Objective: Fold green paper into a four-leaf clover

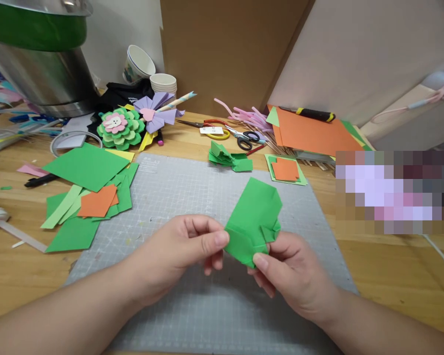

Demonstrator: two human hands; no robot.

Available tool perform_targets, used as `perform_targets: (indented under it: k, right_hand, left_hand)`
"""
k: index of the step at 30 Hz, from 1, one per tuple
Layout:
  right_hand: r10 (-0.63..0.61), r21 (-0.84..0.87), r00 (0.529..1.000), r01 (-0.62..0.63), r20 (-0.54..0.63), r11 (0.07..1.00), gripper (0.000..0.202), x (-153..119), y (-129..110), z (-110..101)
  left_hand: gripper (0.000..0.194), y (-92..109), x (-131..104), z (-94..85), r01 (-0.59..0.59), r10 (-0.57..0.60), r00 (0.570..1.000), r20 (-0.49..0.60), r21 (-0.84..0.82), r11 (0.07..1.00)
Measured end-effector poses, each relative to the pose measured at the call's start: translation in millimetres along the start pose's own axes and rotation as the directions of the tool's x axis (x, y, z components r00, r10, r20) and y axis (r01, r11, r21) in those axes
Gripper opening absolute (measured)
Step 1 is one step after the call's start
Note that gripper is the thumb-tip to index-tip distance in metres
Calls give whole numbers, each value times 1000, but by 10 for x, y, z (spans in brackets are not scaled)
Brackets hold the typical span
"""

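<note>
While holding folded green paper (pixel 249 214) above grey cutting mat (pixel 170 195), pinched its left corner with left hand (pixel 194 244) and bottom fold with right hand (pixel 296 276); seemed light, crisp, easily creased, safest gripped at doubled edges.

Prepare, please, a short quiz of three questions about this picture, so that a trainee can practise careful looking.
1. True or false: the left hand and the right hand both hold the folded green paper.
2. What colour are the inner petals of the layered paper flower?
3. Fill the gap: below the folded green paper lies a grey, gridded ____.

Key: 1. True. 2. Pink. 3. Mat.
</note>
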State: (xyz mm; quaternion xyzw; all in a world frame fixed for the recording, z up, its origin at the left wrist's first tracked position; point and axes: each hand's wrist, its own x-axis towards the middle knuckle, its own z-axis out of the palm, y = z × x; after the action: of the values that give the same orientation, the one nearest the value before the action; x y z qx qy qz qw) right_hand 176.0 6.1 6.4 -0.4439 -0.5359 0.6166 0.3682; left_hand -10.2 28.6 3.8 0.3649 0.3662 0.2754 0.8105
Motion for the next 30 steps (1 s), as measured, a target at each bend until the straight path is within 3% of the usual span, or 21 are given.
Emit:
perform_targets:
  k: [9,18,24,30]
  right_hand:
    - [-96,-97,995,96,7,991,17,-23,39,5]
    - [-12,-145,998,21,64,989,20,-38,67,-12]
    - [108,85,989,-116,97,990,22,-12,130,-10]
    - [205,229,959,-248,196,941,32,44,159,47]
  left_hand:
    - [27,12,-9,-4,-14,19,994,-107,40,999]
    - [21,58,-26,61,-109,157,969,-191,240,965]
    - [20,43,-47,100,-176,290,918,-271,378,909]
    - [21,-54,-53,156,-257,413,885,-217,512,819]
